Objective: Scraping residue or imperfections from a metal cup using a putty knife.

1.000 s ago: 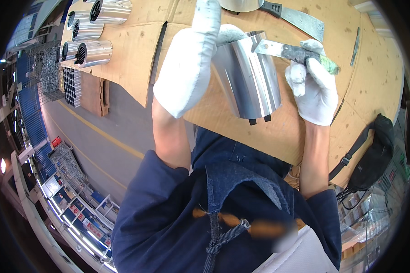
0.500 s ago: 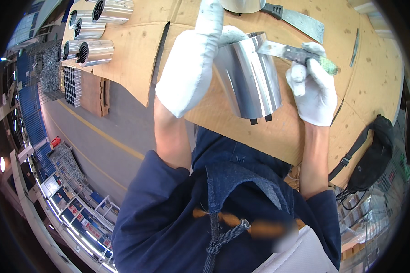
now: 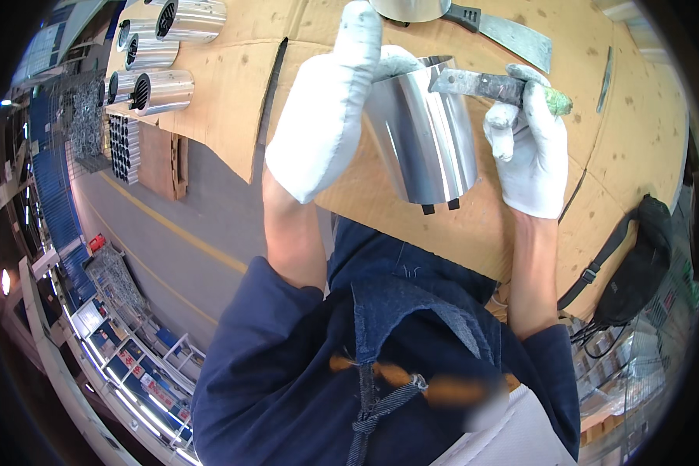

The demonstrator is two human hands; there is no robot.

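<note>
My left hand (image 3: 322, 116), in a white glove, grips a shiny metal cylinder (image 3: 423, 140) by its upper left rim, fingers partly hidden at the opening and thumb pointing up. Two small black tabs stick out from the cylinder's lower end. In my gloved right hand (image 3: 530, 140) is a scraper (image 3: 493, 87) with a short metal blade, a dark handle and green wrapping at its end. The blade lies across the upper right side of the cylinder. Beyond them a wider scraper (image 3: 516, 43) with a black handle rests on the cardboard beside another metal cylinder (image 3: 412, 8).
Cardboard (image 3: 613, 155) covers the table. Several finished-looking metal cylinders (image 3: 163, 92) with black inserts lie at the far left. A black waist bag (image 3: 637, 256) is at the right edge. Stacked tubes and a wooden pallet (image 3: 161, 163) stand on the floor at left.
My right hand and the scraper have shifted slightly left, the blade reaching farther over the cylinder. The cylinder has turned or tilted a little; my left hand keeps its hold.
</note>
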